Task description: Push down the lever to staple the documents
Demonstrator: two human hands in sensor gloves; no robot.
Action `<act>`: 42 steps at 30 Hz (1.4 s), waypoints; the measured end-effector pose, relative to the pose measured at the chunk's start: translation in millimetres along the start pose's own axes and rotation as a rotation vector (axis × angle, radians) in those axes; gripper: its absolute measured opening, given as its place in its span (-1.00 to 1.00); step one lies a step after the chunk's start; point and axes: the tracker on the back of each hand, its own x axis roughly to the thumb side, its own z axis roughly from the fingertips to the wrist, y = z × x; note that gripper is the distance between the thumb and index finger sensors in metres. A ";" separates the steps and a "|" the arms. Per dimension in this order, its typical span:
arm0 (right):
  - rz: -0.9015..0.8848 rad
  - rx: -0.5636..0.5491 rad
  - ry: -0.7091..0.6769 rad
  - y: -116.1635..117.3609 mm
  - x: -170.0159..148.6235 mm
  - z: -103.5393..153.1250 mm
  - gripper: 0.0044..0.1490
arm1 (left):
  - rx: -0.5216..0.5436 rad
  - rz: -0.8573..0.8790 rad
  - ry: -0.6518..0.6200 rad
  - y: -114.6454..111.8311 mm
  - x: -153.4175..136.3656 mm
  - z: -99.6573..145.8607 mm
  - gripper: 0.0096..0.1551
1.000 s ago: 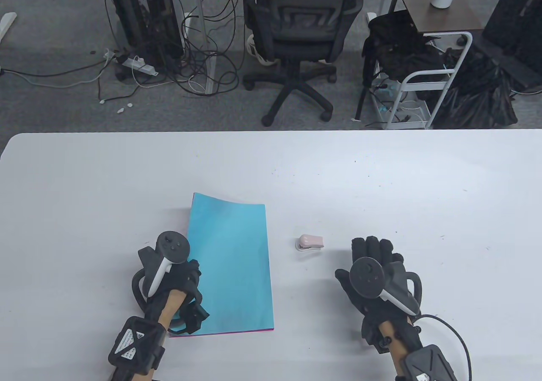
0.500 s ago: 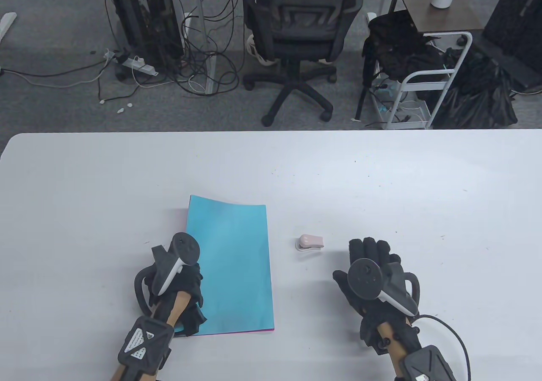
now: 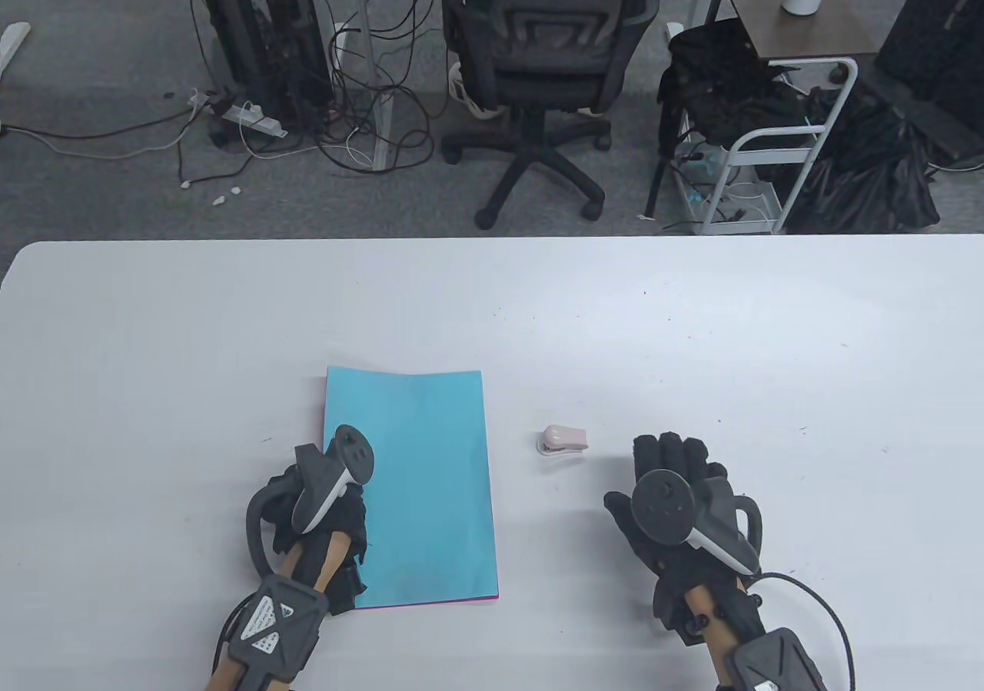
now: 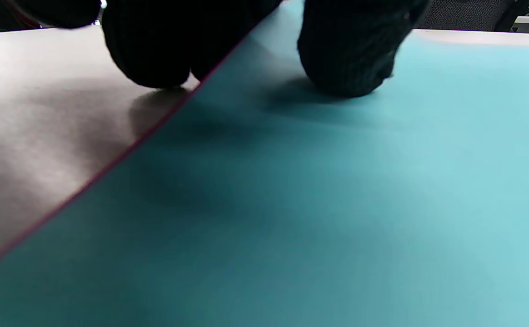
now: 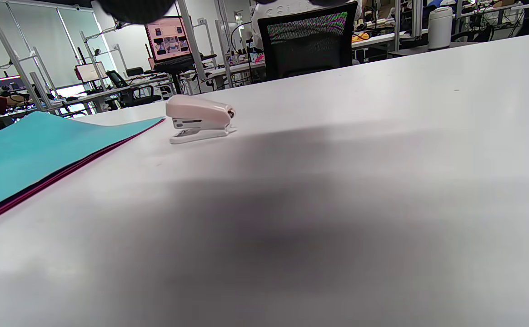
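Note:
A stack of paper with a blue top sheet (image 3: pixel 419 483) and a magenta sheet under it lies flat on the white table (image 3: pixel 692 322). A small pink stapler (image 3: pixel 563 440) stands to its right, apart from it. My left hand (image 3: pixel 323 506) lies at the stack's left edge. In the left wrist view one fingertip (image 4: pixel 346 59) presses on the blue sheet (image 4: pixel 337 204) and other fingertips (image 4: pixel 151 54) touch the table right beside the edge. My right hand (image 3: pixel 680 483) rests flat, fingers spread, empty, to the right of and nearer than the stapler (image 5: pixel 199 118).
Beyond the table's far edge stand an office chair (image 3: pixel 538 68), a computer tower with cables (image 3: pixel 261 30) and a white cart (image 3: pixel 769 153).
The stack's raised far-left corner has come down and the paper now lies flat. My left hand has moved right and forward onto the stack's edge. The right hand and stapler have not moved.

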 end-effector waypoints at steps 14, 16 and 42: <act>-0.004 0.002 0.000 -0.2 0.5 0.6 0.10 | -0.002 0.023 -0.012 -0.9 -3.4 0.3 0.01; -0.004 0.002 0.000 -0.2 0.6 0.6 0.09 | 0.001 0.025 -0.012 -0.7 -4.7 0.0 0.00; -0.006 -0.103 -0.032 -1.3 -0.3 2.9 0.11 | 0.439 0.141 -0.449 52.6 -62.0 50.3 0.13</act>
